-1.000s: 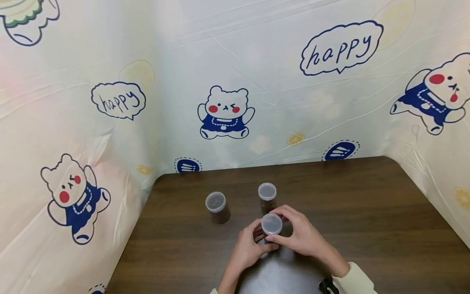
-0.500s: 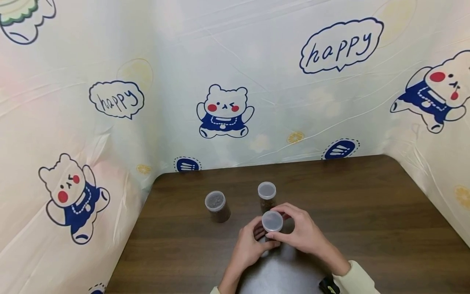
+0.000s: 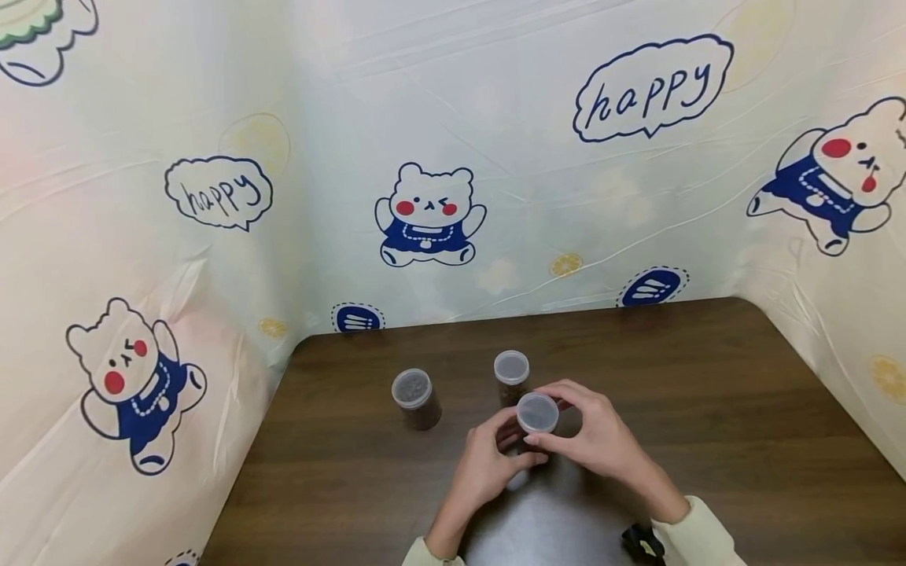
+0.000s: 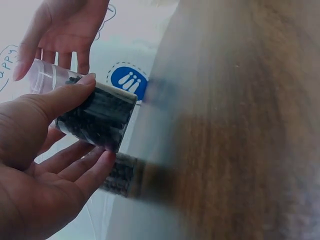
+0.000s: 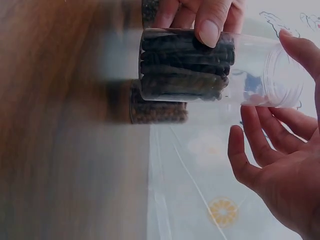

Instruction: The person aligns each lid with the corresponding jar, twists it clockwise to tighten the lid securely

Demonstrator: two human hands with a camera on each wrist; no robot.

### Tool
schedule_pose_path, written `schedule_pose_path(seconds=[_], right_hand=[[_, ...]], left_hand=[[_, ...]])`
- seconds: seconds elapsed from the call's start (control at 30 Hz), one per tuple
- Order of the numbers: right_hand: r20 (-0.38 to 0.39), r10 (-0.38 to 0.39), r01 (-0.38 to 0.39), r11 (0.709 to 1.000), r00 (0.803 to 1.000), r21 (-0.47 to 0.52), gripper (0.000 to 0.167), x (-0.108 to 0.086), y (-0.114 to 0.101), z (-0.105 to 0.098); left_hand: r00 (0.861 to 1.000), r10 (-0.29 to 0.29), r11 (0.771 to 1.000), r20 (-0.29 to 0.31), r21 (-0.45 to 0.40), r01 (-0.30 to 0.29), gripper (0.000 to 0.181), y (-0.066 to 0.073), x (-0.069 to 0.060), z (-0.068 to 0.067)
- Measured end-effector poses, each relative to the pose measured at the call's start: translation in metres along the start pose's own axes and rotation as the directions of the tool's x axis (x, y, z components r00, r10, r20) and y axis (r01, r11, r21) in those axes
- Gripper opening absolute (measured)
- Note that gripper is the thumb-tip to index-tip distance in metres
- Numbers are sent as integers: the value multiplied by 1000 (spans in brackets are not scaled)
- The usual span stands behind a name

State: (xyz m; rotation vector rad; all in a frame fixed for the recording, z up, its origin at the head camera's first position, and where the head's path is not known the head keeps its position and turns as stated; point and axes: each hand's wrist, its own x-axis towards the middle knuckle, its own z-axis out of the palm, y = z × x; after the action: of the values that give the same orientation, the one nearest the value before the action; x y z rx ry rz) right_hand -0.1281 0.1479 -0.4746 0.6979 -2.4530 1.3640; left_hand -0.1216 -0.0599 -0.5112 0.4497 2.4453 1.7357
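Observation:
Both hands are at a clear plastic jar [image 3: 537, 413] with a translucent screw lid [image 5: 285, 75]. Dark stick-like pieces [image 5: 182, 70] fill roughly its lower half. My left hand [image 3: 484, 464] grips the lower body, thumb on one side and fingers on the other. Around the lid, the thumb and fingers of my right hand [image 3: 602, 436] hold from opposite sides. The jar looks raised slightly off the table. Just behind it stands a second lidded jar [image 3: 511, 373] with brown contents. A third lidded jar [image 3: 416, 399], darker inside, stands to the left.
The dark wood-grain table [image 3: 340, 487] has rounded far corners. A pale printed curtain [image 3: 524, 220] hangs along its back and sides. A small black object [image 3: 642, 542] sits at the right sleeve.
Both hands and the held jar have shifted slightly right and away from me, rising a little in the head view. The other two jars stay in place on the table.

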Motion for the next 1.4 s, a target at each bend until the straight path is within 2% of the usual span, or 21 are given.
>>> schedule_pose_path(seconds=[0.13, 0.5, 0.73, 0.9, 1.1, 1.4], right_hand=[[-2, 19, -19, 1000, 1000, -21, 53, 1, 1, -8], [-24, 26, -28, 997, 999, -68, 54, 6, 9, -26], [-28, 45, -47, 995, 999, -93, 55, 8, 14, -39], [-20, 50, -52, 994, 999, -101, 53, 10, 18, -44], [-36, 57, -61, 992, 998, -114, 50, 12, 26, -52], [-32, 135, -139, 979, 990, -151, 52, 15, 43, -62]], left_hand=[[999, 31, 999, 12, 7, -31, 63, 3, 5, 3], [997, 70, 997, 42, 25, -71, 62, 12, 21, 12], [995, 84, 996, 49, 27, -85, 61, 18, 30, 18], [995, 88, 994, 48, 63, -91, 61, 18, 36, 23], [993, 99, 991, 59, 79, -104, 59, 16, 51, 35], [995, 92, 989, 39, 113, -96, 59, 12, 76, 56]])
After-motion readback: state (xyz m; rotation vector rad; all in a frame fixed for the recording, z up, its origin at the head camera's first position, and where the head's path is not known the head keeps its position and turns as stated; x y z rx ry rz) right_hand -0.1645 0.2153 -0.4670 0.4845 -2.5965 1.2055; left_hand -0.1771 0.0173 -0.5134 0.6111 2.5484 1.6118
